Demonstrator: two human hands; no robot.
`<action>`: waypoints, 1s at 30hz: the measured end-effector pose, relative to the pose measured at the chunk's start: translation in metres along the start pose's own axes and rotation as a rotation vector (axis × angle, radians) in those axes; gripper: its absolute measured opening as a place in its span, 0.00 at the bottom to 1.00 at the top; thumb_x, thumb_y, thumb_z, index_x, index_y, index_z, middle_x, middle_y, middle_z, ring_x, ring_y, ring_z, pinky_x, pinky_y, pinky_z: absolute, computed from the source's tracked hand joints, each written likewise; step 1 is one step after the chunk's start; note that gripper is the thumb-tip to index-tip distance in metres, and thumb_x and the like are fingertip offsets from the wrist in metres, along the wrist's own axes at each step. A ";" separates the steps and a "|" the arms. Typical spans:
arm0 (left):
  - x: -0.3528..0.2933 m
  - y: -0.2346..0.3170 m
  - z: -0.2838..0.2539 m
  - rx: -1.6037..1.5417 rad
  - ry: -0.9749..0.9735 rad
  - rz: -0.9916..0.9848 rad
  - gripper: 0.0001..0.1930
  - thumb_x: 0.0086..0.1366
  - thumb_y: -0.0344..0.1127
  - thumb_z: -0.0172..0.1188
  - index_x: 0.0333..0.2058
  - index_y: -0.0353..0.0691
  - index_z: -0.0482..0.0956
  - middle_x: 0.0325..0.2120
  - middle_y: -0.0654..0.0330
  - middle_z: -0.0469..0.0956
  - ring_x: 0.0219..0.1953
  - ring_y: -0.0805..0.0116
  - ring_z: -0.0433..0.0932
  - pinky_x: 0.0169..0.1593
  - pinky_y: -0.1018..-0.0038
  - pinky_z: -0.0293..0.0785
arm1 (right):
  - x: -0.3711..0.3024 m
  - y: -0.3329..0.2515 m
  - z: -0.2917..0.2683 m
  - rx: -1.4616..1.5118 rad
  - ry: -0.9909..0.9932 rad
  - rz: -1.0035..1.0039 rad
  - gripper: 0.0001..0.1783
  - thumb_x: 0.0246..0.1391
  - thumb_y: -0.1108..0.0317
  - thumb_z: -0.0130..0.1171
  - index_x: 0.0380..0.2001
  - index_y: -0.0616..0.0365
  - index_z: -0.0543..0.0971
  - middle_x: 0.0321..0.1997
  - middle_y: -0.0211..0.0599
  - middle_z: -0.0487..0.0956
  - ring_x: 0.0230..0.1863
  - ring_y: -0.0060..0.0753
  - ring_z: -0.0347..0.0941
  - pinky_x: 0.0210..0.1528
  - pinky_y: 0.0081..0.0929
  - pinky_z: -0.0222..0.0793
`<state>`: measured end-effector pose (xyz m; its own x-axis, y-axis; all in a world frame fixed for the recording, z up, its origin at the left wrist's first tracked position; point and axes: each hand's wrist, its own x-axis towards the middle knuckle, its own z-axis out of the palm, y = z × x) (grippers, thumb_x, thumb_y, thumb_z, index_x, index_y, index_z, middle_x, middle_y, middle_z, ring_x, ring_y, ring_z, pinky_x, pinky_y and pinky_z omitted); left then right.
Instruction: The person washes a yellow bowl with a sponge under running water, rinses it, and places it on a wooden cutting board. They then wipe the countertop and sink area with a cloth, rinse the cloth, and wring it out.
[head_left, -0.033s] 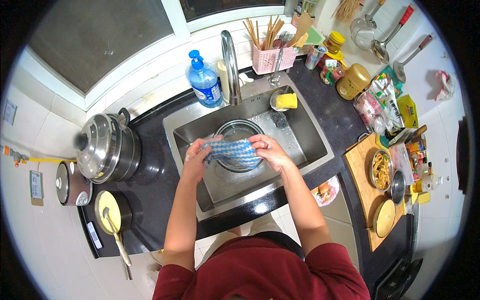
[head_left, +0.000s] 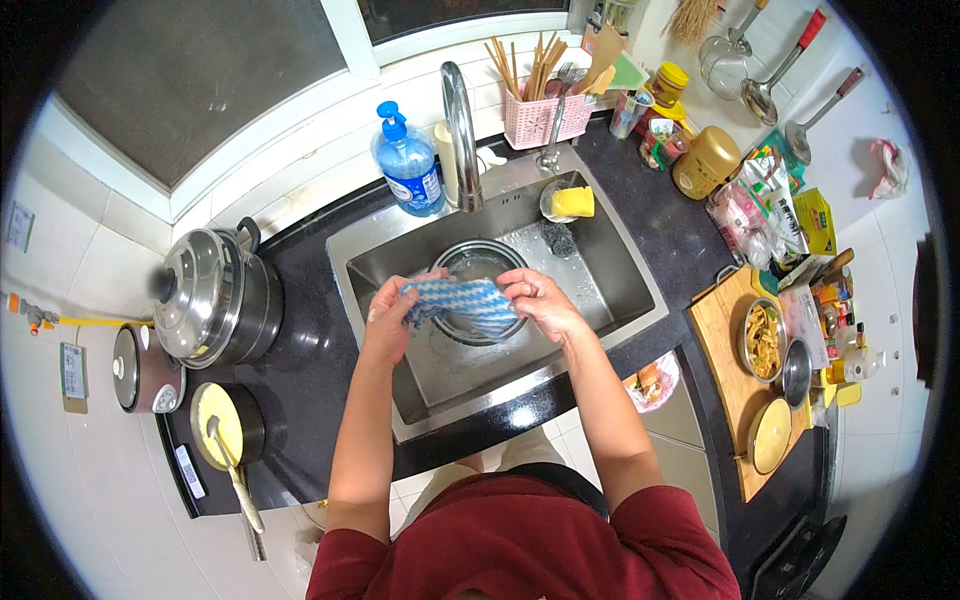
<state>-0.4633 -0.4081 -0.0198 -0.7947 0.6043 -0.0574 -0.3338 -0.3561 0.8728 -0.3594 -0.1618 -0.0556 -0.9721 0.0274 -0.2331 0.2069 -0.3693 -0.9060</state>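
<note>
Both hands hold one blue and white striped cloth [head_left: 462, 300] over the sink [head_left: 610, 262]. Left hand [head_left: 388, 318] is closed on the cloth's end at nine o'clock, and right hand [head_left: 538, 300] is closed on its end at three o'clock. The cloth is stretched between them, so it covers some fingers, and I cannot see how they curl under it.

Now from big to small. Black counter [head_left: 310, 350] goes all around the sink. At nine o'clock from the hands stands a shiny pot with a lid [head_left: 205, 295], and a round pan with something yellow [head_left: 222, 425] sits at about eight o'clock. A wooden board [head_left: 728, 345] at three o'clock holds bowls of food; what kind of food is hard to tell. Under the cloth, a metal bowl [head_left: 478, 262] rests in the sink, and the cloth hides its near half. A tall tap [head_left: 460, 130] rises at twelve o'clock, with a blue soap bottle [head_left: 408, 165] just beside it at eleven. A pink basket of chopsticks [head_left: 535, 110] stands at one o'clock. Smallest is a yellow sponge [head_left: 572, 202] in the sink's far corner.
</note>
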 end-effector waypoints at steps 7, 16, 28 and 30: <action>-0.002 0.017 0.007 -0.103 -0.025 -0.146 0.02 0.65 0.30 0.50 0.32 0.42 0.68 0.45 0.49 0.76 0.47 0.62 0.76 0.48 0.69 0.74 | 0.005 -0.001 0.005 -0.116 0.064 -0.119 0.29 0.44 0.81 0.52 0.53 0.56 0.70 0.43 0.33 0.75 0.40 0.23 0.70 0.43 0.19 0.66; -0.001 0.010 -0.010 0.073 -0.008 -0.199 0.04 0.65 0.33 0.53 0.33 0.42 0.69 0.37 0.61 0.78 0.35 0.74 0.76 0.42 0.75 0.74 | 0.030 -0.001 0.045 -0.218 -0.157 0.031 0.14 0.46 0.70 0.63 0.38 0.58 0.76 0.38 0.29 0.77 0.43 0.19 0.69 0.46 0.20 0.64; 0.015 -0.022 -0.004 0.372 0.294 0.099 0.08 0.64 0.33 0.53 0.40 0.39 0.71 0.33 0.57 0.78 0.34 0.69 0.78 0.40 0.71 0.75 | 0.028 0.033 0.060 0.388 -0.183 0.221 0.26 0.47 0.61 0.63 0.50 0.56 0.73 0.44 0.37 0.77 0.39 0.36 0.75 0.41 0.34 0.71; 0.007 -0.037 0.014 1.026 0.227 0.237 0.07 0.63 0.34 0.53 0.36 0.37 0.73 0.32 0.56 0.79 0.32 0.66 0.79 0.40 0.69 0.74 | 0.033 0.041 0.056 0.858 -0.071 0.328 0.26 0.50 0.51 0.58 0.47 0.58 0.73 0.43 0.44 0.77 0.38 0.48 0.75 0.40 0.44 0.72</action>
<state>-0.4491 -0.3806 -0.0459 -0.8938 0.4148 0.1703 0.3419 0.3849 0.8573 -0.3896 -0.2280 -0.0805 -0.8895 -0.2469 -0.3844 0.3478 -0.9115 -0.2194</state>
